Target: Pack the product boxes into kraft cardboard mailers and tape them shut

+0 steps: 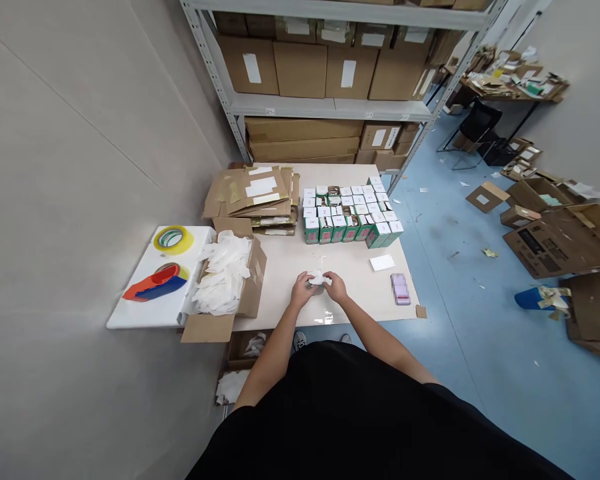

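A small, crumpled white wrap is held above the near part of a pale cream table. A small round grey thing seems to be under it, but it is too hidden to be sure. The wrap is held between the left hand and the right hand. Both hands are curled, not spread. The wrap is pinched from each side by the fingers, and the hands are close but not pressed together.

On the far side of the table, rows of green-and-white cardboard boxes are packed tightly. To their left, flat brown cardboard sheets are piled up. Further left, soft white wrap sheets are heaped in an open brown cardboard box.

The round thing could be dropped if the wrap is held too loosely. It could roll off the near edge of the table if it is let go there. The green-and-white boxes could be knocked over if they are bumped by a hand or elbow.
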The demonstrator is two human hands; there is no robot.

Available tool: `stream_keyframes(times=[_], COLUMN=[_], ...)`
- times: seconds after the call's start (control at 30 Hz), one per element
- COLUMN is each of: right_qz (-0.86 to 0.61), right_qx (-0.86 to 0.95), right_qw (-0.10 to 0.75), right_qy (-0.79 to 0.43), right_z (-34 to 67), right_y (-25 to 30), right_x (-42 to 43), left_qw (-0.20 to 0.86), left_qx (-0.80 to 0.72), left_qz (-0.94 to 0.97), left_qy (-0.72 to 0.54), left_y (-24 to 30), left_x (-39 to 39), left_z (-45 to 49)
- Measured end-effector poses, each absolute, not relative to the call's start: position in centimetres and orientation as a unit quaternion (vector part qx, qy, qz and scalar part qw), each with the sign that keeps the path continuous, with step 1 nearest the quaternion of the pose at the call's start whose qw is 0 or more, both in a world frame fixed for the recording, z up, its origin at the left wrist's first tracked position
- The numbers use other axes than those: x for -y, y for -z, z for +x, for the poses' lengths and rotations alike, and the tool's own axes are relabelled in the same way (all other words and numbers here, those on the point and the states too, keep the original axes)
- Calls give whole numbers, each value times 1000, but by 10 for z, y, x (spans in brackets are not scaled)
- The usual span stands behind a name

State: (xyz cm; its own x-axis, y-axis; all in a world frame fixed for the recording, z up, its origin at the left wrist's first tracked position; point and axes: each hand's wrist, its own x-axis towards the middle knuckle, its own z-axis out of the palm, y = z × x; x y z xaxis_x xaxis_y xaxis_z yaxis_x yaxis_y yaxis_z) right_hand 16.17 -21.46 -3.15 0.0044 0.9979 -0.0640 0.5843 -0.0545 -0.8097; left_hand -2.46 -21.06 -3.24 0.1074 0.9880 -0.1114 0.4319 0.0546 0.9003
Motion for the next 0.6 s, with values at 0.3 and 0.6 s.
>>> stream_keyframes(times=[0.3,0.6], right_qz=[-625,-611], right_qx=[691,692], right_qw=[268,274], right_qy=[-245,-270], right_z=[157,161], right_y=[37,29], right_x=[227,231], left_qw=[380,375], left_qx=[-617,-609], left_qz=[632,655], left_qy=[-273,-242], left_y=[25,21], left_x=[210,212], left_z=[-20,-21])
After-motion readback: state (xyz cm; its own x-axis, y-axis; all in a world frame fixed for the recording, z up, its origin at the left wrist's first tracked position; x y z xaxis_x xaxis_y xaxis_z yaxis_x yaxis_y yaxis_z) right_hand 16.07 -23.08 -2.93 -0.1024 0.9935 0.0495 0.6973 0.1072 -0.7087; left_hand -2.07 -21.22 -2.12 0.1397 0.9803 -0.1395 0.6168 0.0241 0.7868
